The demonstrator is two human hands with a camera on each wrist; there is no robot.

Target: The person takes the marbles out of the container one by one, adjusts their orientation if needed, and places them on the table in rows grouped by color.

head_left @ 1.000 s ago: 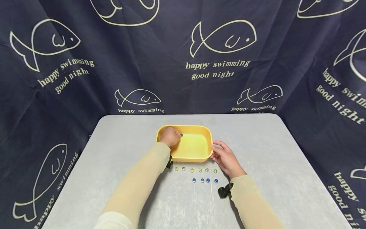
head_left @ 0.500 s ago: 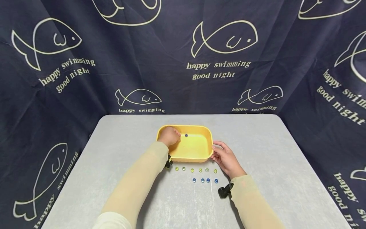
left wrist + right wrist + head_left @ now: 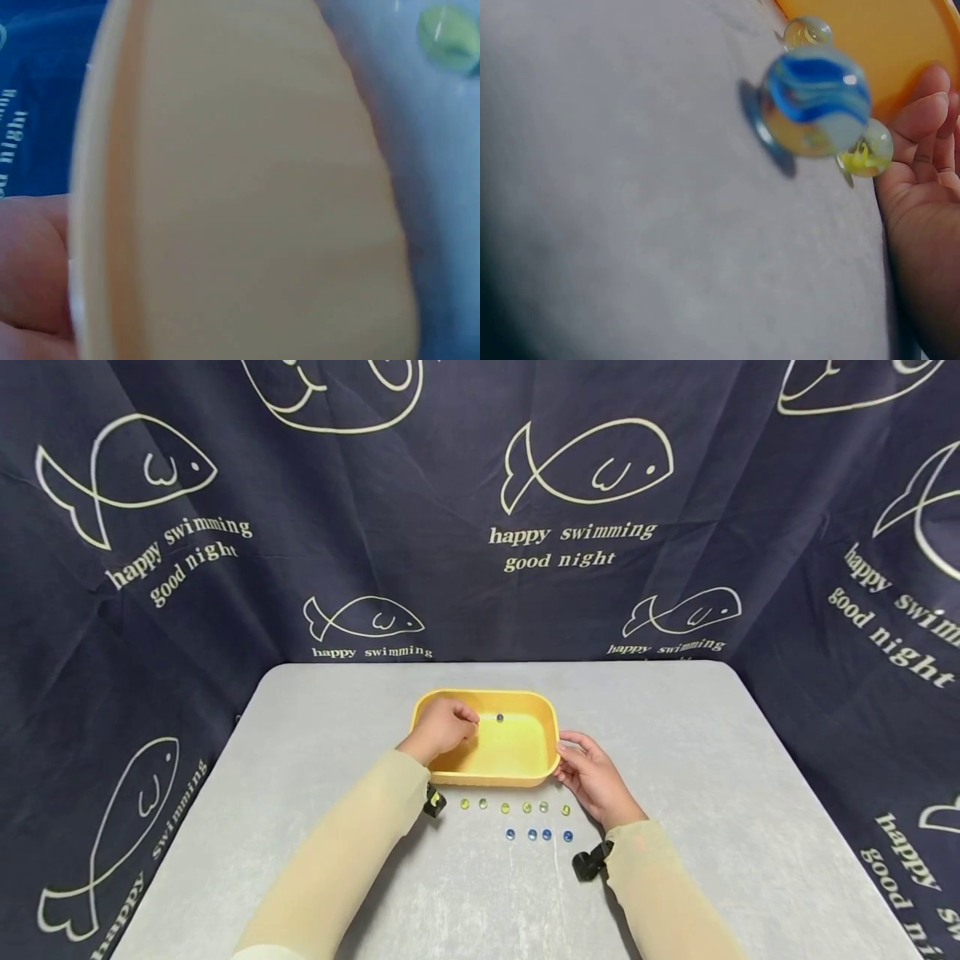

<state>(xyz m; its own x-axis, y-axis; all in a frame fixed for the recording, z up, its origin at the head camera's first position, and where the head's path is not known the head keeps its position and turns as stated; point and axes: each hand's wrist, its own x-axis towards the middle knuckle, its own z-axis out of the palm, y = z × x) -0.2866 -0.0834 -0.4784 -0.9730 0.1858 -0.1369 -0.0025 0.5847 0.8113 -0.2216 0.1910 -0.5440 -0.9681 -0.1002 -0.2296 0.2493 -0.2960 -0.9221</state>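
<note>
My left hand [image 3: 444, 727] reaches into the left half of a yellow plastic box [image 3: 495, 779], its fingers loosely curled. Just right of the fingertips a dark blue marble [image 3: 500, 717] lies apart from them on the box floor. From outside, my right hand [image 3: 592, 777] holds the box's right end with bent fingers. In the left wrist view the box wall [image 3: 262, 187] hides most of the left hand [image 3: 30, 274]. Close in the right wrist view are a blue-swirled marble [image 3: 817, 97] and a yellow-swirled marble [image 3: 866, 150], beside the right hand [image 3: 922, 187].
A row of several yellow-green marbles [image 3: 505, 807] lies on the grey table [image 3: 337, 710] in front of the box. Nearer the person is a row of several blue marbles [image 3: 532, 834]. Dark blue cloth [image 3: 450, 527] with fish drawings hangs around the table.
The dark blue marble has left the left fingertips and moved right along the box floor. My left hand has shifted slightly back toward me. The right hand stays at the box end.
</note>
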